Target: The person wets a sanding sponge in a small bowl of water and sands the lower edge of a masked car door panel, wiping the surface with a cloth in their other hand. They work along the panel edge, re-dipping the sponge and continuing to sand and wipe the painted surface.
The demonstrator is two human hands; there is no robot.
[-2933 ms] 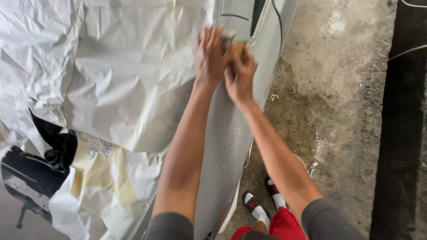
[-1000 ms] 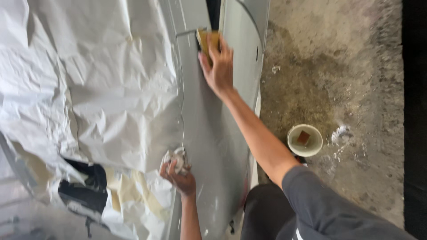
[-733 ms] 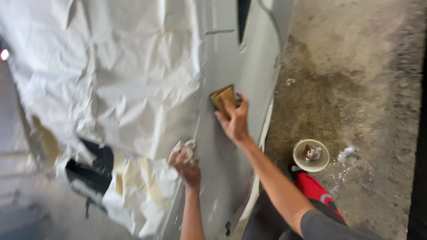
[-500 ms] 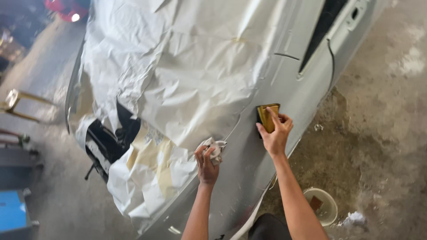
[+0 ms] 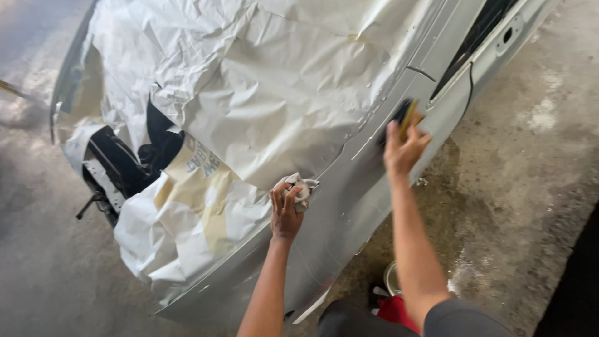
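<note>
Two hands were on the grey car panel point(image 5: 349, 206), which ran as a long band from the lower left of the frame up to the upper right, and each hand was closed on its own thing. The right hand point(image 5: 402, 146), right of centre in the frame, pressed a sanding block point(image 5: 407, 115) flat against the panel; the block showed just above the fingertips, blurred, with a yellow edge and a dark face, and its long axis seemed to lie roughly along the forearm, pointing up and slightly right towards the dark opening point(image 5: 480, 34) at the upper right. The left hand point(image 5: 286, 209), near the centre of the frame, was wrapped around a crumpled pale rag point(image 5: 301, 188) that touched the panel right at the lower edge of the white masking paper point(image 5: 262, 93) (the paper covered most of the car body across the upper left). The rag lay down and to the left of the block, the two well apart along the panel's own line, so the right hand was the nearer one to the block and to the panel's upper end. A round bowl point(image 5: 392, 279) sat on the concrete floor point(image 5: 536, 187) beside the right elbow, mostly hidden.
</note>
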